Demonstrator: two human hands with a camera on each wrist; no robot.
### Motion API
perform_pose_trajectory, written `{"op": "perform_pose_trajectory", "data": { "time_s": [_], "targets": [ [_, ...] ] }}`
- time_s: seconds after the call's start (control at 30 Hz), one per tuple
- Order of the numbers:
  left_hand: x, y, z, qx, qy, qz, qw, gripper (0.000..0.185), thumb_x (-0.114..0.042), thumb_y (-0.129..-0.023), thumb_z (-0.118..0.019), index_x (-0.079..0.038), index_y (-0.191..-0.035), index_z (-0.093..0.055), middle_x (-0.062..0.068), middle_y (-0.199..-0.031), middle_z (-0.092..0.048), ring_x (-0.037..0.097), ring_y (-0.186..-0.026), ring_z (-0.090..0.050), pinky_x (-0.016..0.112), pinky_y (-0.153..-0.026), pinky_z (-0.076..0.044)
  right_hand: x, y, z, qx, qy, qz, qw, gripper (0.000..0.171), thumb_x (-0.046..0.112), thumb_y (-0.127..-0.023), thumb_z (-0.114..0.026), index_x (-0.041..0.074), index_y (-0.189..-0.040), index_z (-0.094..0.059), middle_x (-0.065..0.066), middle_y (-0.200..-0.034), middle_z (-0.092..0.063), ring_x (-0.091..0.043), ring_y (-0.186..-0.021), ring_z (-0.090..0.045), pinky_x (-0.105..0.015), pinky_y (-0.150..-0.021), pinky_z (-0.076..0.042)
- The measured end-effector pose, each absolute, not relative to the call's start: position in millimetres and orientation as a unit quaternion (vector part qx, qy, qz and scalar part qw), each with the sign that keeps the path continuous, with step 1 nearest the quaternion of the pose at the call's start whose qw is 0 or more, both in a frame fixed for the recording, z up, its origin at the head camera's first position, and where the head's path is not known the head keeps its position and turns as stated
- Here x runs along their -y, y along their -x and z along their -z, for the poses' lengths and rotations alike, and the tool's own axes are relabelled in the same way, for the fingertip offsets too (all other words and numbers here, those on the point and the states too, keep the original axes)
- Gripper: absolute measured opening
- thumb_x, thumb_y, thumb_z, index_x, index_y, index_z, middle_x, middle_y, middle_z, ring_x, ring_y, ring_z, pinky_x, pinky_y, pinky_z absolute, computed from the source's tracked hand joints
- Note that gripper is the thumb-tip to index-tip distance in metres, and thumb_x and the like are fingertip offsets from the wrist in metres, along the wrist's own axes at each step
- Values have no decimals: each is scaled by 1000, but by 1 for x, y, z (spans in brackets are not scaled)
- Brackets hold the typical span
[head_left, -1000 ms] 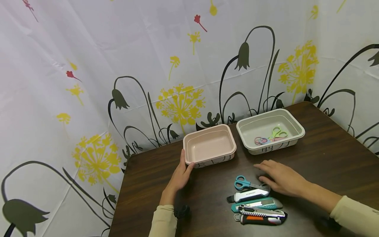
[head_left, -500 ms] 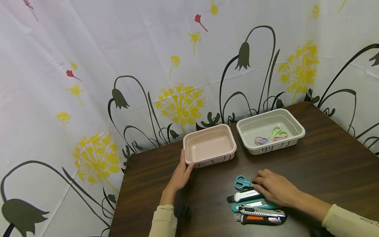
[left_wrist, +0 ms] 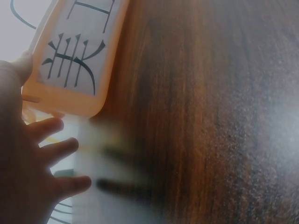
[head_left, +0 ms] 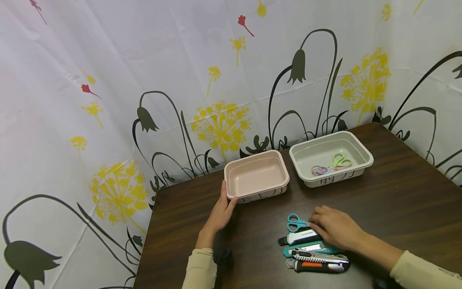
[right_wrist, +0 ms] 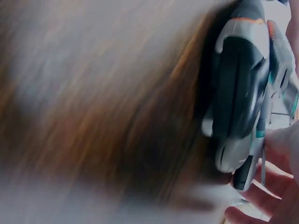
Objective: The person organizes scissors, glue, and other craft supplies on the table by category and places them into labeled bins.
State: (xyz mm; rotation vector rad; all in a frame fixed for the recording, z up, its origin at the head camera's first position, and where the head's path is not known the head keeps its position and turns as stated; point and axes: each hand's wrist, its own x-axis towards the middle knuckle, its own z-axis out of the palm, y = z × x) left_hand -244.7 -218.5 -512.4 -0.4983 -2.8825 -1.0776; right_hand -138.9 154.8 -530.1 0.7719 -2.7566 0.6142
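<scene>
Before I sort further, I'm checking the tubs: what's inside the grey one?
The grey tub holds green-handled scissors and a pink-and-blue-handled pair. Its near wall hides part of the floor, so anything lying there is unseen.

The left hand (left_wrist: 21, 172) lies at the table's (left_wrist: 201, 116) edge with fingers (left_wrist: 51, 151) spread and fairly straight, its thumb against the corner of a pink tray (left_wrist: 100, 70). A white label (left_wrist: 77, 46) with black characters covers the tray's side. Beyond the table edge, the cloth is blurred.
</scene>
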Motion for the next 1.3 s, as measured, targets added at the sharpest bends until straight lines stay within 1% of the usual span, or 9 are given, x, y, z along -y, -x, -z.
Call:
{"op": "perform_pose_trajectory", "data": {
  "time_s": [0.2,0.47,0.6,0.7,0.83,0.97,1.13,1.2,1.3],
  "targets": [
    [218,246,512,925,160,344,10,81,-44,-102,-48,-11,-158,0,17,-159,-21,34,-140,-33,51,-110,-29,-152,136,528,931,-264,-211,138,7,21,-85,-76,23,-91,-73,16,-87,-57,-3,-78,-54,-30,-67,-50],
    [219,246,512,925,160,344,8,81,-44,-102,-48,-11,-158,0,17,-160,-20,33,-141,-32,51,-110,-28,-154,134,524,928,-282,-191,148,13,13,-81,-77,22,-88,-72,14,-84,-58,-6,-76,-56,-30,-64,-51],
    [219,245,512,925,161,345,8,81,-44,-102,-48,-10,-158,0,17,-160,-20,34,-140,-32,51,-110,-28,-156,133,522,926,-297,-169,162,18,9,-76,-79,21,-88,-71,12,-82,-58,-8,-74,-57,-29,-62,-50],
    [219,245,512,924,160,347,7,81,-43,-102,-48,-11,-158,1,17,-160,-20,34,-140,-32,51,-110,-28,-157,134,520,925,-307,-144,174,22,8,-73,-81,21,-86,-70,11,-81,-57,-9,-73,-57,-29,-61,-50],
    [220,245,513,923,160,349,6,81,-44,-102,-48,-16,-159,3,17,-160,-19,33,-141,-31,50,-111,-28,-158,134,518,923,-318,-117,180,23,6,-70,-81,20,-85,-70,10,-79,-56,-10,-72,-56,-28,-58,-49],
    [221,247,514,926,158,344,4,81,-46,-102,-46,-19,-159,4,15,-161,-18,31,-142,-30,49,-111,-27,-160,132,514,922,-327,-101,179,25,1,-68,-78,20,-82,-69,10,-76,-54,-10,-69,-53,-25,-53,-44],
    [220,247,514,927,156,342,2,80,-46,-102,-46,-16,-159,2,15,-160,-19,31,-141,-31,49,-111,-28,-163,128,507,926,-330,-92,158,29,1,-63,-80,19,-85,-72,9,-77,-56,-10,-69,-54,-23,-50,-41],
    [220,247,514,926,158,344,4,80,-44,-102,-47,-13,-159,1,17,-160,-21,33,-141,-32,51,-110,-28,-165,127,504,928,-328,-96,149,30,1,-64,-81,19,-86,-73,9,-78,-58,-10,-70,-55,-23,-50,-42],
    [220,246,514,924,158,347,4,80,-44,-102,-48,-13,-159,1,18,-159,-22,35,-140,-32,52,-110,-29,-167,127,500,925,-330,-110,154,30,-2,-67,-80,19,-87,-72,10,-78,-58,-8,-71,-56,-23,-50,-44]
  ]
}}
